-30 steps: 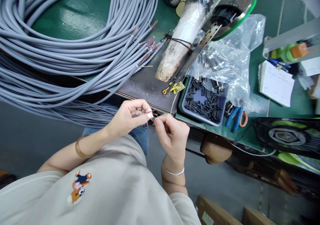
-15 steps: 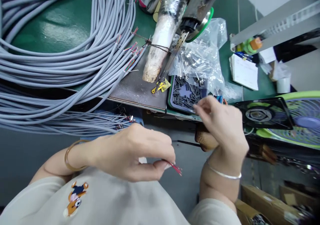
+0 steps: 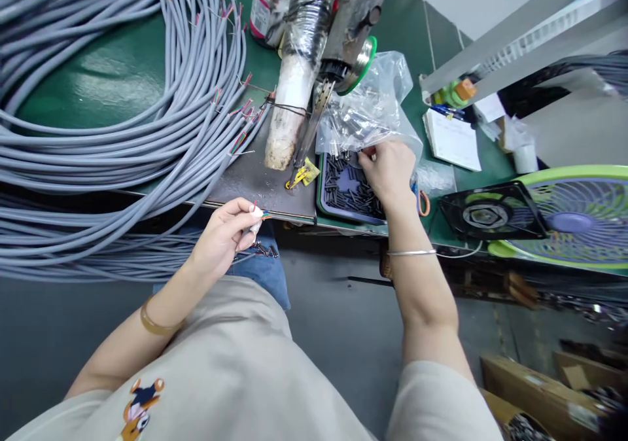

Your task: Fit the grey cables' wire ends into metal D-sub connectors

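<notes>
My left hand (image 3: 226,235) is pinched in front of the bench edge. Thin coloured wires (image 3: 266,216), red, blue and orange, stick out from its fingertips. My right hand (image 3: 390,166) reaches over a shallow tray (image 3: 320,195) of short black tubes (image 3: 350,194). Its thumb and forefinger are closed at the lower edge of a clear plastic bag (image 3: 377,107) holding small metal parts. What those fingers hold, if anything, is too small to tell.
Bundles of grey cable (image 3: 122,143) with stripped ends cover the bench's left. A white-tipped duct (image 3: 289,110), solder spool (image 3: 363,65) and yellow-handled snips (image 3: 296,178) stand mid-bench. To the right are a notepad (image 3: 454,141), a black fan (image 3: 490,215) and a green-rimmed fan (image 3: 608,173).
My left hand has moved up and left toward the bench, turning the wires with it. My right hand has moved forward from the tray's near edge to the bag. The view has shifted slightly.
</notes>
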`<action>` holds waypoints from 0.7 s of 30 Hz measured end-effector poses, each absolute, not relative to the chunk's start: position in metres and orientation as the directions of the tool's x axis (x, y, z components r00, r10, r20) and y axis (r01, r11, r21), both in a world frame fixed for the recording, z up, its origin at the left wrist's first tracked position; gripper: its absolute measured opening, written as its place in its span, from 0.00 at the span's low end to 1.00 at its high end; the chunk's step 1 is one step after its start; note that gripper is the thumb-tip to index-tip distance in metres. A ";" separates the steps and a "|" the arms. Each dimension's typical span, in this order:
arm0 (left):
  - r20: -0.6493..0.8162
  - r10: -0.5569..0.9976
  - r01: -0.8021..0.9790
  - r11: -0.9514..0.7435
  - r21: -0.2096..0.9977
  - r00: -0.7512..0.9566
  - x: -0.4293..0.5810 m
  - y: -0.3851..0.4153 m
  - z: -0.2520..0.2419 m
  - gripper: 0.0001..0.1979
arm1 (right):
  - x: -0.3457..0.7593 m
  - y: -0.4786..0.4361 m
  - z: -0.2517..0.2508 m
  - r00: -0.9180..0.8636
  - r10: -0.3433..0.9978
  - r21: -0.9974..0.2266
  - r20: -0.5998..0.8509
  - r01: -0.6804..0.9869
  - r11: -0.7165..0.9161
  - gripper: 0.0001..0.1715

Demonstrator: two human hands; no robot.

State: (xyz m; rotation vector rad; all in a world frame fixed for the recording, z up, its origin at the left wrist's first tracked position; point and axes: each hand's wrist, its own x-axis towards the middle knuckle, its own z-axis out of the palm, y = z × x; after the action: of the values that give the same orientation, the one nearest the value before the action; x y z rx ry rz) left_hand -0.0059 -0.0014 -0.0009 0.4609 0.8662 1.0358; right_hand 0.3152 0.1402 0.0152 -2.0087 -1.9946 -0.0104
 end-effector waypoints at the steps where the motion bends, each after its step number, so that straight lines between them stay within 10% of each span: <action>1: -0.389 0.891 -0.543 0.451 0.708 0.232 -0.007 -0.001 -0.001 0.13 | 0.313 0.133 0.019 0.067 0.967 -0.241 0.244 0.971 -0.006 0.10; 7: -0.329 0.906 -0.495 0.421 0.760 0.267 -0.005 0.005 0.003 0.11 | 0.284 0.056 0.046 0.053 0.987 -0.879 0.153 0.464 0.111 0.20; 21: -0.220 0.957 -0.353 0.275 0.894 0.187 0.014 0.007 0.009 0.09 | 0.179 -0.005 0.017 0.414 0.744 -0.847 0.525 0.342 0.407 0.10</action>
State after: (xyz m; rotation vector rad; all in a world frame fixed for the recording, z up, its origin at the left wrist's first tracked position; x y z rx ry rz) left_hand 0.0135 0.0073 0.0093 0.8114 0.9376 1.0812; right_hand 0.1793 -0.0049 0.0170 -1.1829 -1.1758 0.3454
